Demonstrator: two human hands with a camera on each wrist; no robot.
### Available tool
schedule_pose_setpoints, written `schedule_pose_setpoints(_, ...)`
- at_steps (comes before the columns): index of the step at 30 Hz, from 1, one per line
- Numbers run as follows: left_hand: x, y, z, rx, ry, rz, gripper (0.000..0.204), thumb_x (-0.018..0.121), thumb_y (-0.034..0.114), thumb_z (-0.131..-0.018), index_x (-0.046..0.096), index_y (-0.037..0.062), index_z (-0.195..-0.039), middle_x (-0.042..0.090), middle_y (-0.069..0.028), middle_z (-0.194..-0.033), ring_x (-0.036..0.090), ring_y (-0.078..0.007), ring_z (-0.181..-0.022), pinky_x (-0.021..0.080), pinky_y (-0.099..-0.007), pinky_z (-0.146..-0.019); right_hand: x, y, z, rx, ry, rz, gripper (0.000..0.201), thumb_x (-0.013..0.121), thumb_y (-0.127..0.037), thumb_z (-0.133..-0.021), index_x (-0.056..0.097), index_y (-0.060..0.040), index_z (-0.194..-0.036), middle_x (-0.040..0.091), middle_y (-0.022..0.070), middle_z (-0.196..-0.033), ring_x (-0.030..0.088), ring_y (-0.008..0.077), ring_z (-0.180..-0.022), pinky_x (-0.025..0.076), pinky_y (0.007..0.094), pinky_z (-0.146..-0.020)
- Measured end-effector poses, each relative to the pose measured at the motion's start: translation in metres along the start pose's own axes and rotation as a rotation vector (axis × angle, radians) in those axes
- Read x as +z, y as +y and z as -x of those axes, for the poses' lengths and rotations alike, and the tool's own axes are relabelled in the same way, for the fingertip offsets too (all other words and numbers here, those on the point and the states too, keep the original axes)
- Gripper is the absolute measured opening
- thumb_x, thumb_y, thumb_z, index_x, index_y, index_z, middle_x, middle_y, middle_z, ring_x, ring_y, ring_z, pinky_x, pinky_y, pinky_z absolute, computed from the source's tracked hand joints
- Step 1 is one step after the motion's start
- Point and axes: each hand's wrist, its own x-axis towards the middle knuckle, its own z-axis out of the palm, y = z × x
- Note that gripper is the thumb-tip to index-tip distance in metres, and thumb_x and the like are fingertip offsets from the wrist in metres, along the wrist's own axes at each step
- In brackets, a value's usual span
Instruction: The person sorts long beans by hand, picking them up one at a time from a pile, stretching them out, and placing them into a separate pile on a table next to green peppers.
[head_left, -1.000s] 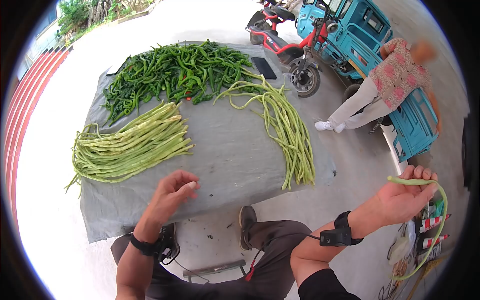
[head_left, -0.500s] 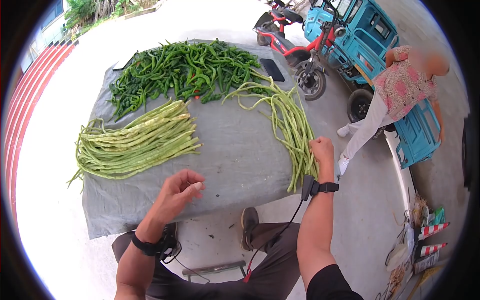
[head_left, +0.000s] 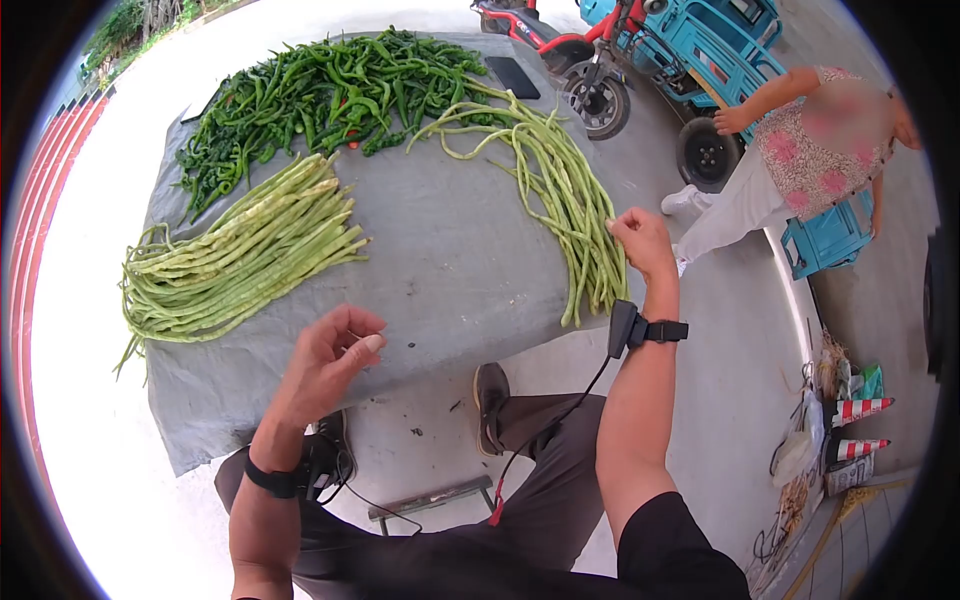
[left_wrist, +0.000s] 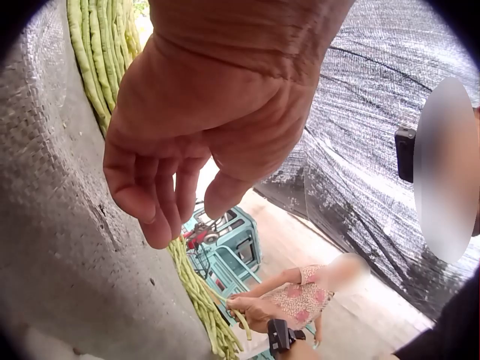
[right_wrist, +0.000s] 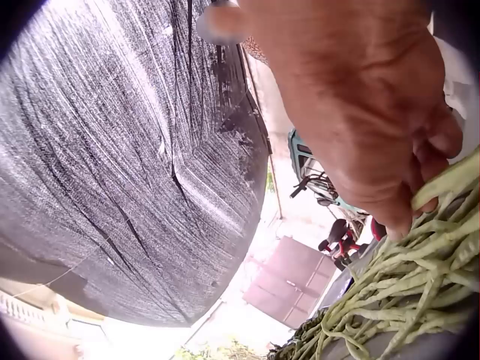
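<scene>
My right hand (head_left: 645,242) is at the outer edge of the loose pile of long green beans (head_left: 570,205), on the grey sheet's right side. In the right wrist view its thumb and fingers (right_wrist: 397,221) pinch a bean (right_wrist: 454,180) just above the pile. A bean end (left_wrist: 244,324) sticks out below that hand in the left wrist view. Over the sheet's near edge hangs my left hand (head_left: 330,355), fingers loosely curled, holding nothing. A neater bundle of long beans (head_left: 245,250) lies beyond it on the left. Green peppers (head_left: 330,95) are heaped at the far side.
A dark phone (head_left: 513,77) lies beside the peppers on the grey sheet (head_left: 440,240). A person in a patterned shirt (head_left: 820,140) stands on the right by a blue three-wheeler (head_left: 700,55) and a red scooter (head_left: 545,30). Striped cones (head_left: 862,410) are at the lower right.
My right hand came from the far right, where it held a long bean out, back to the right pile. My left hand has kept its pose. The standing person has raised an arm.
</scene>
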Motion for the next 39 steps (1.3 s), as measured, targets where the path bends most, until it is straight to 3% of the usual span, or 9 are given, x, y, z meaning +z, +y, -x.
schedule_pose_setpoints(6,0.003,0.003,-0.001,-0.001,-0.007,-0.037,0.025,0.069,0.024,-0.108,0.068,0.004,-0.124,0.073,-0.0016,-0.106,0.067,-0.0106,-0.094,0.05,-0.0276,-0.081,0.006,0.002,0.005,-0.068,0.032,0.118,0.033,0.085,-0.032,-0.086,0.076,-0.0007,-0.092,0.077,0.0164,-0.086,0.073,0.0316,-0.081,0.057,0.0435,-0.078)
schedule_pose_setpoints(15,0.001,-0.002,-0.003,0.012,0.005,-0.142,0.025,0.072,0.02,-0.107,0.068,0.0019,-0.123,0.071,-0.0005,-0.103,0.065,-0.0104,-0.093,0.05,-0.0274,-0.083,0.006,0.013,0.001,0.018,-0.043,0.113,0.035,0.086,-0.034,-0.084,0.078,-0.0016,-0.093,0.078,0.0199,-0.091,0.075,0.0362,-0.088,0.058,0.0452,-0.083)
schedule_pose_setpoints(21,0.002,-0.009,-0.005,0.085,-0.005,-0.207,0.025,0.074,0.019,-0.104,0.071,0.0003,-0.121,0.072,-0.0033,-0.1,0.064,-0.0117,-0.087,0.053,-0.0295,-0.08,0.0,0.005,0.008,-0.036,0.071,0.185,0.032,0.084,-0.032,-0.085,0.078,-0.0026,-0.093,0.078,0.0183,-0.09,0.074,0.0373,-0.087,0.057,0.0471,-0.082)
schedule_pose_setpoints(22,0.0,-0.01,-0.003,0.085,0.015,-0.239,0.025,0.074,0.018,-0.103,0.071,-0.0001,-0.121,0.073,-0.0051,-0.098,0.065,-0.0128,-0.085,0.054,-0.0308,-0.078,0.0,0.003,0.006,-0.049,0.068,0.201,0.031,0.082,-0.031,-0.086,0.077,-0.0022,-0.093,0.077,0.0175,-0.088,0.074,0.0367,-0.085,0.057,0.0467,-0.081)
schedule_pose_setpoints(24,0.0,-0.008,-0.001,0.116,0.034,-0.277,0.028,0.074,0.02,-0.103,0.071,-0.0007,-0.121,0.075,-0.0101,-0.098,0.07,-0.0182,-0.086,0.057,-0.0347,-0.079,0.002,-0.007,0.002,-0.085,0.069,0.123,0.023,0.08,-0.023,-0.09,0.075,-0.0007,-0.091,0.076,0.0159,-0.084,0.073,0.0278,-0.08,0.056,0.0414,-0.077)
schedule_pose_setpoints(26,-0.001,-0.007,-0.002,0.105,0.008,-0.324,0.031,0.073,0.023,-0.104,0.071,0.0007,-0.125,0.075,-0.007,-0.105,0.069,-0.0151,-0.091,0.057,-0.034,-0.08,0.006,-0.02,-0.001,-0.123,0.103,0.064,0.019,0.079,-0.018,-0.092,0.072,0.0002,-0.092,0.073,0.0103,-0.08,0.069,0.0207,-0.074,0.054,0.0379,-0.073)
schedule_pose_setpoints(30,-0.003,-0.012,-0.004,0.152,-0.001,-0.333,0.032,0.073,0.025,-0.105,0.07,0.0024,-0.127,0.076,-0.01,-0.105,0.07,-0.0177,-0.09,0.058,-0.0349,-0.08,0.019,-0.067,0.006,-0.197,0.035,-0.102,0.014,0.075,-0.012,-0.097,0.068,0.0005,-0.095,0.067,0.0032,-0.078,0.061,0.0113,-0.073,0.051,0.0326,-0.071)
schedule_pose_setpoints(33,-0.004,-0.006,-0.001,0.144,0.029,-0.332,0.029,0.073,0.022,-0.103,0.07,0.0003,-0.123,0.077,-0.0149,-0.101,0.075,-0.0254,-0.091,0.059,-0.0395,-0.083,0.032,-0.101,0.013,-0.251,-0.023,-0.149,0.014,0.074,-0.012,-0.098,0.067,0.0004,-0.096,0.067,0.0025,-0.08,0.06,0.0111,-0.073,0.051,0.0326,-0.071)
schedule_pose_setpoints(39,-0.008,-0.018,-0.002,0.248,0.064,-0.34,0.027,0.073,0.02,-0.104,0.07,0.0024,-0.125,0.076,-0.012,-0.105,0.074,-0.0227,-0.095,0.058,-0.0377,-0.083,0.051,-0.177,0.044,-0.324,-0.178,-0.278,0.012,0.074,-0.011,-0.099,0.066,-0.002,-0.097,0.062,-0.0011,-0.078,0.056,0.0077,-0.072,0.048,0.03,-0.069)
